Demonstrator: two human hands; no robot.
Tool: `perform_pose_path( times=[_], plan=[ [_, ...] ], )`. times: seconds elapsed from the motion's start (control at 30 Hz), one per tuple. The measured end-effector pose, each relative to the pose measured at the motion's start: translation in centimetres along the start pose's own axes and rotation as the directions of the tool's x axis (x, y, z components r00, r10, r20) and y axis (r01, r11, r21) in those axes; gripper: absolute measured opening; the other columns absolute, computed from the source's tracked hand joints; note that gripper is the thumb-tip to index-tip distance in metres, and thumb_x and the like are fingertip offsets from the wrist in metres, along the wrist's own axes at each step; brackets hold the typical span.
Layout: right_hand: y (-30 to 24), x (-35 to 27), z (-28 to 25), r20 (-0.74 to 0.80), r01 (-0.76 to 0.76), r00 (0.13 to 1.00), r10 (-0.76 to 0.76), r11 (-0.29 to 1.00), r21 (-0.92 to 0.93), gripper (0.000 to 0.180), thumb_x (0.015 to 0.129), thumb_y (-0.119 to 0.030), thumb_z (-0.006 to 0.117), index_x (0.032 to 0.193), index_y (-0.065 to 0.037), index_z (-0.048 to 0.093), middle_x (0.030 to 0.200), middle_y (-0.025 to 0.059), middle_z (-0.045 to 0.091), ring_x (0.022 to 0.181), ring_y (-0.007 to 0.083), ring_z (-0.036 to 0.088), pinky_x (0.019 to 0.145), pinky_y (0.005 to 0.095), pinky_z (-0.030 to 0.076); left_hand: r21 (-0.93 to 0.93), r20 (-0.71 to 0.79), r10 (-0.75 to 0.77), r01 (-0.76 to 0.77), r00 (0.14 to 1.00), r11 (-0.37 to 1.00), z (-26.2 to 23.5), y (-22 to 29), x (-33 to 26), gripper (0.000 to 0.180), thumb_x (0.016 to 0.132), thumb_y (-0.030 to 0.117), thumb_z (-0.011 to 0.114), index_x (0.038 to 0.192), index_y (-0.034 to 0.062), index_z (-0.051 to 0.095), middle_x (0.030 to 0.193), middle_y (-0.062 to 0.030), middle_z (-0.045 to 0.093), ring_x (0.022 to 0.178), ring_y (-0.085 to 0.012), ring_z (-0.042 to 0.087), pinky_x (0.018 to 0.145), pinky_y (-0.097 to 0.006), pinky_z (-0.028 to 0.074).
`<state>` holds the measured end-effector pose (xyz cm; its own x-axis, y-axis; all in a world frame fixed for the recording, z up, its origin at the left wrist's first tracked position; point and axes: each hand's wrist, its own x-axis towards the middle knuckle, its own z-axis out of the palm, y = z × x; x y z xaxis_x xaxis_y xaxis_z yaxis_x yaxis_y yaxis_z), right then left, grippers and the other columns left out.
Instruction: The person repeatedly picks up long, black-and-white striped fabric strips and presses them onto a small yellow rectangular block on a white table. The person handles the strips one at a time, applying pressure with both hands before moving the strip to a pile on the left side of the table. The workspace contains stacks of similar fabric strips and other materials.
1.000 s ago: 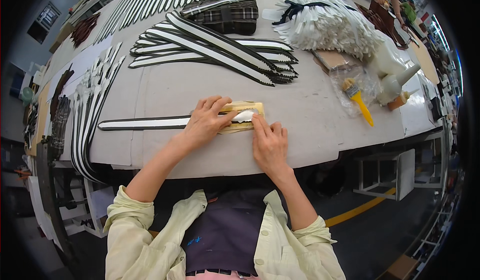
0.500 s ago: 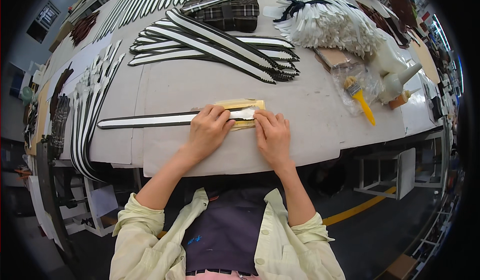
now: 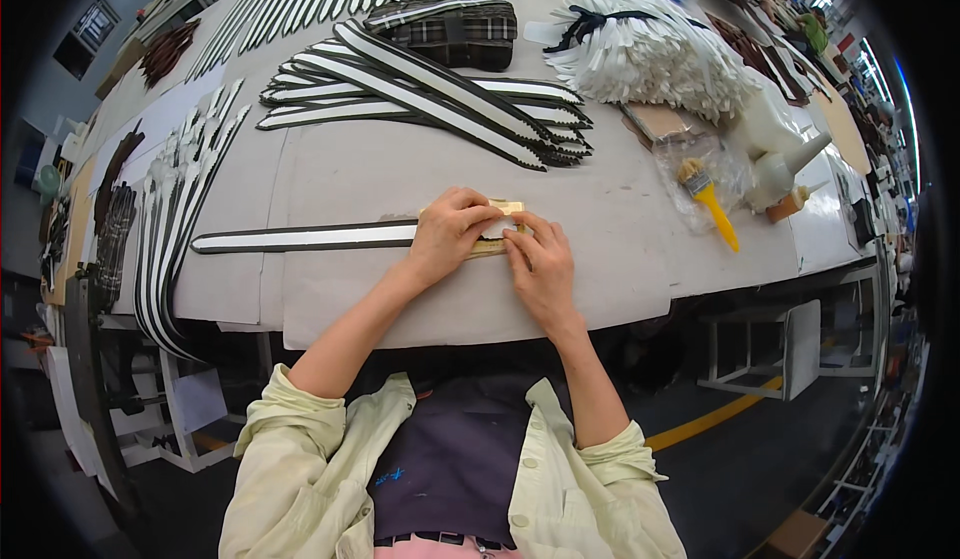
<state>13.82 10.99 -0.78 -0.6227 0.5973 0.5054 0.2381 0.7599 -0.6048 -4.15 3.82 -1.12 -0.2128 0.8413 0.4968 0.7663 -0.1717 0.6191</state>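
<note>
— Where do we have the strap right now?

— The long dark strap with the white facing (image 3: 305, 236) lies flat near the front edge of the bench (image 3: 620, 259), running from the left side toward the middle. Its right end sits on a small tan block (image 3: 508, 208), and both our hands are on that end.

— What could go wrong from here?

— We judge the main risk is the end skewing on the block: if one hand presses harder than the other, the white facing could shift off the dark backing or crease. The long free length to the left is unweighted, so any drag at our end could swing it out of line.

— And the hands themselves?

— Our left hand (image 3: 452, 234) lies curled over the strap end, fingers bent and close together, pressing down rather than gripping. Our right hand (image 3: 541, 264) is just beside it, nearly touching, fingertips pinched narrow on the strap's tip. Whether anything small is held between those fingers, we cannot tell.

— Anything close enough to foul us?

— The yellow-handled brush (image 3: 708, 199) and the white glue bottles (image 3: 775, 149) sit toward the right edge, well apart. The pile of finished straps (image 3: 430, 99) lies farther back.
</note>
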Motion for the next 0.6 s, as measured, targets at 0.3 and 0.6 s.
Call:
perform_pose_path(
  times=[0.3,0.6],
  plan=[
    [0.2,-0.6,-0.2,0.070,0.231,0.973,-0.220,0.930,-0.285,0.031,0.082,-0.004,0.067,0.112,0.003,0.072,0.124,0.0115,0.069,0.102,0.0283,0.060,0.091,0.0439,0.048,0.274,0.079,0.276,-0.287,0.958,0.918,-1.1,0.1,-0.4,0.036,0.077,0.000,0.070,0.111,0.0064,0.077,0.104,-0.0074,0.070,0.096,-0.0260,0.068,0.079,-0.037,0.059],
    [0.0,-1.0,0.2,0.122,0.348,0.937,-0.326,0.880,-0.324,0.040,0.082,-0.002,0.060,0.117,0.015,0.066,0.131,0.0230,0.065,0.124,0.0386,0.058,0.108,0.0491,0.045,0.418,0.158,0.260,-0.303,0.953,0.856,-0.6,1.7,-1.5,0.038,0.079,0.003,0.065,0.115,-0.0043,0.071,0.107,-0.0094,0.068,0.097,-0.0265,0.066,0.081,-0.037,0.058]
  ],
)
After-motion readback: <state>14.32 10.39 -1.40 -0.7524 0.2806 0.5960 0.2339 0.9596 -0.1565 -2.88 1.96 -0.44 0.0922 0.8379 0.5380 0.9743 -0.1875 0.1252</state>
